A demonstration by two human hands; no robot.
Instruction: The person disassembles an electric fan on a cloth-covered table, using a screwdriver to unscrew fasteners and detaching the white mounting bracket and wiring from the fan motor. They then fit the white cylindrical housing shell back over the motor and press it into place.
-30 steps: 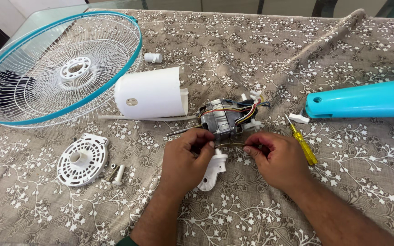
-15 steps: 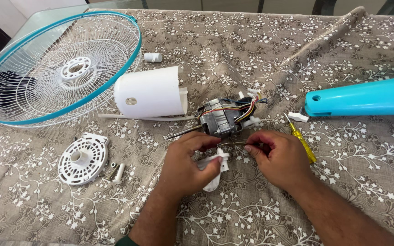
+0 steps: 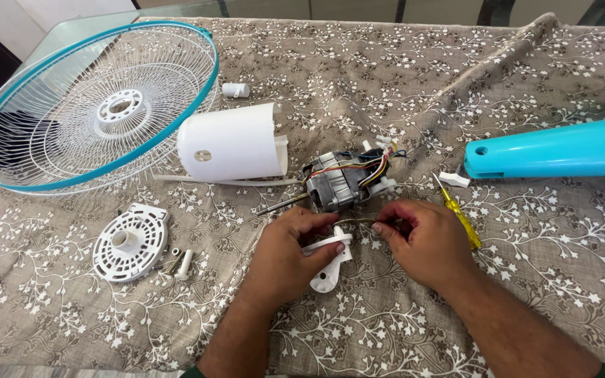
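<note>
Nudged the white plastic bracket point(image 3: 329, 269) up and round a touch compared with a second back; held it flatter against the cloth then, tipped it under the thumb by this point. Barely shifted anything else.

Kept the left hand point(image 3: 285, 255) closed around that bracket, thumb over the top end, fingers curled underneath. Had the right hand point(image 3: 425, 241) pinched together on one end of a thin bent wire point(image 3: 355, 220), thumb and forefinger tight, other fingers tucked in. Ran that wire across between both hands, just in front of the fan motor point(image 3: 341, 182), close to touching it. Couldn't tell whether the far end of the wire was already hooked into the bracket, what with the left fingers covering it.

Parked the bracket low on the patterned tablecloth point(image 3: 386, 70), right below the motor, bottom end resting on the fabric.

Looked like the fiddly bit of mating wire and bracket, still mid-way, nothing seated for sure. Would probably need a steady hold on the bracket and a careful, fine pinch on the wire end next, no yanking.

Left the rest lying about: white motor cover point(image 3: 229, 143) behind the motor, wire fan guard point(image 3: 99, 105) far left, round white plate point(image 3: 131, 241) with loose screws point(image 3: 180, 262) beside it, yellow screwdriver point(image 3: 460, 217) just right of the right hand, teal fan stand point(image 3: 554, 150) beyond that.
</note>
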